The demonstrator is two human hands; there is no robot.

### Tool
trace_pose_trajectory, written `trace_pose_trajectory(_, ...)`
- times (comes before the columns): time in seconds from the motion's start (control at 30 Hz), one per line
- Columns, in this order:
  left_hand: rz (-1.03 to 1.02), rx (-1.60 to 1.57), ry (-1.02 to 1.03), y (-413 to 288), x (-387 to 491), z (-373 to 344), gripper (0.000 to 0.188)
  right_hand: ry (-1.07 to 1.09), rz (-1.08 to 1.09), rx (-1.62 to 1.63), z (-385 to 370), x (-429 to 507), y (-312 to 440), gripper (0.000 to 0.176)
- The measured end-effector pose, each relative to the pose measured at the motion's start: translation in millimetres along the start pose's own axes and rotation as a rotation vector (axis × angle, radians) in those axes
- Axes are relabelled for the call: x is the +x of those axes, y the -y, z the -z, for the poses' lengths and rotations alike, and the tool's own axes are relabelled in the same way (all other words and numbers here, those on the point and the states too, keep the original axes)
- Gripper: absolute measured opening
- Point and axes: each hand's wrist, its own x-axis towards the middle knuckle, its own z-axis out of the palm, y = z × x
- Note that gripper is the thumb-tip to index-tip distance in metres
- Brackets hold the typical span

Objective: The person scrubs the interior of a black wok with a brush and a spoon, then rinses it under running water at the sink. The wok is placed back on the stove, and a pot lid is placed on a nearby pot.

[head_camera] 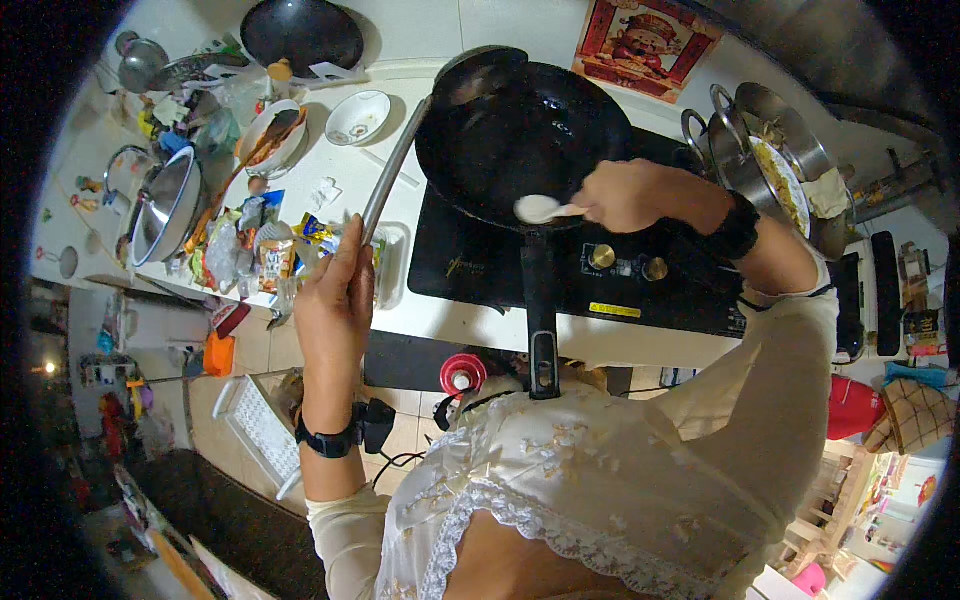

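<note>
My left hand (335, 289) grips the long metal handle (397, 169) of a cooking utensil, probably a wok spatula. Its far end reaches the left rim of a black wok (525, 135), where the head is hard to make out against the dark metal. My right hand (630, 195) pinches a small white spoon (537, 209) by its handle, above the wok's near rim. The spoon bowl looks white and slightly blurred, so its contents cannot be told. The wok rests on a black cooktop (487, 259), its black handle (541, 322) pointing towards me.
Left of the cooktop are a patterned bowl (358, 118), a bowl with red food (274, 139), a lidded pot (169, 206) and several food packets (274, 262). Metal pots (787, 124) and a plate of yellowish food (784, 180) stand right.
</note>
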Motion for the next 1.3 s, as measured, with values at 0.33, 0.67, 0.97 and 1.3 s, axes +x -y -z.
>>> trace_pose_trajectory(0.33, -0.001, -0.008, 0.018, 1.7, 1.9, -3.2, 0.041, -0.462, -0.302, 0.059, 17.5, 136.0, -25.2, 0.024)
trace_pose_trajectory(0.67, 0.031, -0.007, 0.049, 2.1, 8.9, -3.2, 0.042, -0.327, -0.08, -0.022, -18.4, 120.2, -37.3, 0.034)
trace_pose_trajectory(0.97, -0.005, -0.014, 0.033, 4.0, 10.8, -9.7, 0.039, -0.431, -0.587, -0.42, -14.8, 74.0, -59.5, 0.015)
trace_pose_trajectory(1.3, -0.007, -0.021, 0.04, 6.2, 11.3, -13.2, 0.04, -0.478, -0.302, -0.209, -12.5, 94.3, -60.0, 0.02)
